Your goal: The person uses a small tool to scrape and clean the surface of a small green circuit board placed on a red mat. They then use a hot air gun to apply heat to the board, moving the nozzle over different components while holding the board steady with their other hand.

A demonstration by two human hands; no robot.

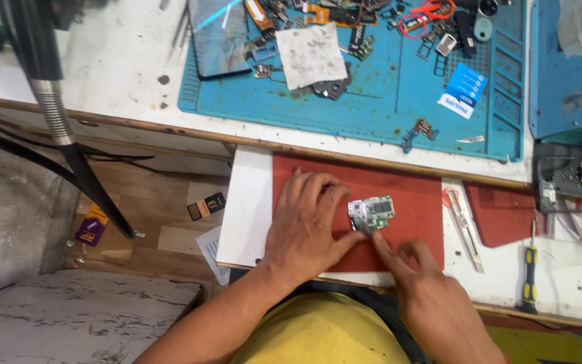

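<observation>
Green circuit board [374, 213] on red mat [412, 202], left hand [308, 226] flat beside, right hand [426, 283] fingertip touching, grip unclosed

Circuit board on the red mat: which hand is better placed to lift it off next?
Probably the right hand: its fingertips already touch the lower edge of the circuit board, free to pinch. The left hand lies flat on the red mat beside the board, bracing it.

Bare red mat [412, 195] lies open above and right of the circuit board [372, 213]. Tweezers [463, 226] and a yellow-handled screwdriver [529, 269] block the right; the cluttered blue mat [385, 101] crowds the far counter [129, 74].
</observation>
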